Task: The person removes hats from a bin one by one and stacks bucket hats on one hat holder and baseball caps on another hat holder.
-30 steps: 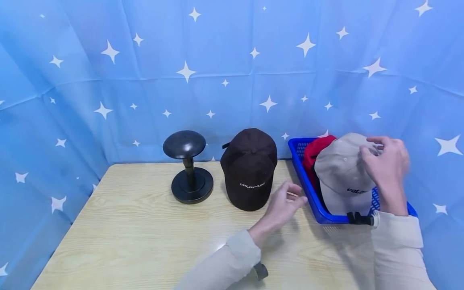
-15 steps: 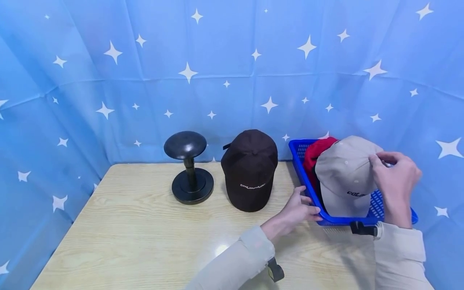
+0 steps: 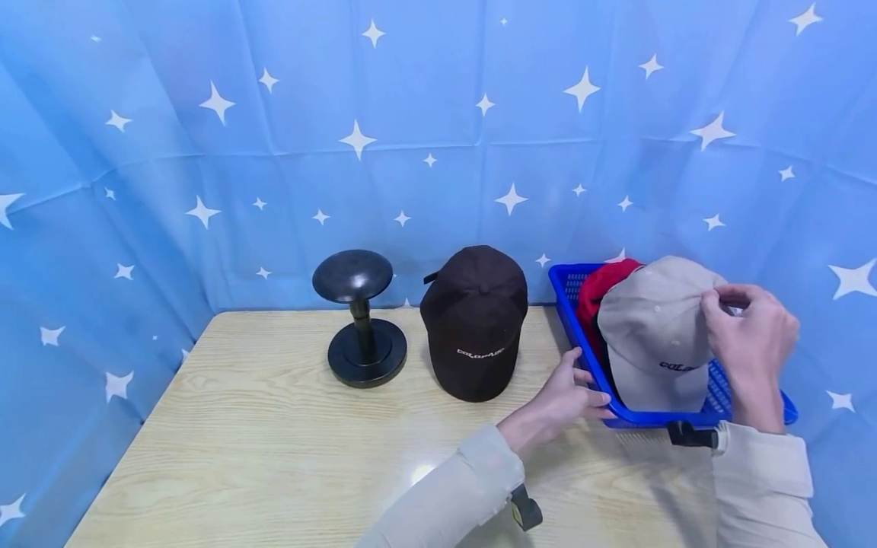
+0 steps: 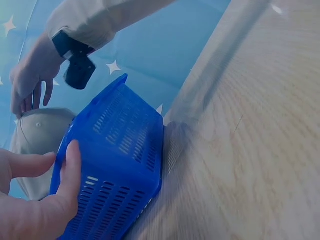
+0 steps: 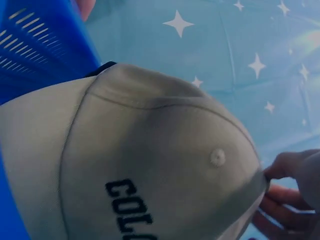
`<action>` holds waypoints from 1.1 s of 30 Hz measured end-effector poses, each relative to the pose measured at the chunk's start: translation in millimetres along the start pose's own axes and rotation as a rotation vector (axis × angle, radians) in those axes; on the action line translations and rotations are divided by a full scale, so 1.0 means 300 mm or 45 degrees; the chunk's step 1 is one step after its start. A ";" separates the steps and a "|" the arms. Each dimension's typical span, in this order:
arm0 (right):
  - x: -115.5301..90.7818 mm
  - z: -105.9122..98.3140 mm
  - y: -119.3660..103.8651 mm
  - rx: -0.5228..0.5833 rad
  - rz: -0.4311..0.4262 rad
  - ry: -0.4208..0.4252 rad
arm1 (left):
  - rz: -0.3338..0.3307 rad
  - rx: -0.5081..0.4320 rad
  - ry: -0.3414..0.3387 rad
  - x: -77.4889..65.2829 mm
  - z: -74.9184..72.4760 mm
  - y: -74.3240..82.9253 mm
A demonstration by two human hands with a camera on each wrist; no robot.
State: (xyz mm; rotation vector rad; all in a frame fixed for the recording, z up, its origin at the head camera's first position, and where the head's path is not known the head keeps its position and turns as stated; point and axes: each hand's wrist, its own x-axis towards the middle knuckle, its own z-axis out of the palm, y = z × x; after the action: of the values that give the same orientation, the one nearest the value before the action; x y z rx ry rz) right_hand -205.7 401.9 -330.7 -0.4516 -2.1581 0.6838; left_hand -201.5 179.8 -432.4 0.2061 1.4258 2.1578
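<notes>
A light grey baseball cap with dark lettering sits in the blue plastic basket, brim toward the near side. My right hand pinches the top of its crown; the right wrist view shows thumb and fingers at the cap's crown tip. With my left hand I grip the basket's near left rim. In the left wrist view, the thumb and a finger of that hand lie on either side of the rim. Behind the grey cap, a red cap is partly hidden in the basket.
A dark brown cap with white lettering stands left of the basket, its brim facing the near side. Farther left is a black hat stand with a domed top and round base. A blue star-patterned curtain hangs behind the wooden table.
My left hand has moved right from beside the brown cap to the basket rim and taken hold of it. My right hand has shifted slightly right and down, pinching the grey cap's crown.
</notes>
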 end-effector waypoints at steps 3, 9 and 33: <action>-0.004 0.002 -0.002 0.076 -0.042 0.108 | -0.020 0.004 -0.026 0.000 -0.005 0.007; 0.017 0.005 -0.045 0.186 -0.076 0.279 | -0.043 0.031 -0.055 0.002 -0.025 0.021; 0.022 -0.104 -0.298 0.440 -0.095 0.431 | 0.490 0.716 0.047 -0.052 -0.012 0.162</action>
State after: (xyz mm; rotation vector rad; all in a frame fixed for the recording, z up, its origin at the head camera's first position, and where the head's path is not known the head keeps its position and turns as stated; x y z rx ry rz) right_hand -192.9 344.6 -256.1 -0.2763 -1.6901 0.8522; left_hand -207.1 154.6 -388.2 0.6969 2.1326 1.9858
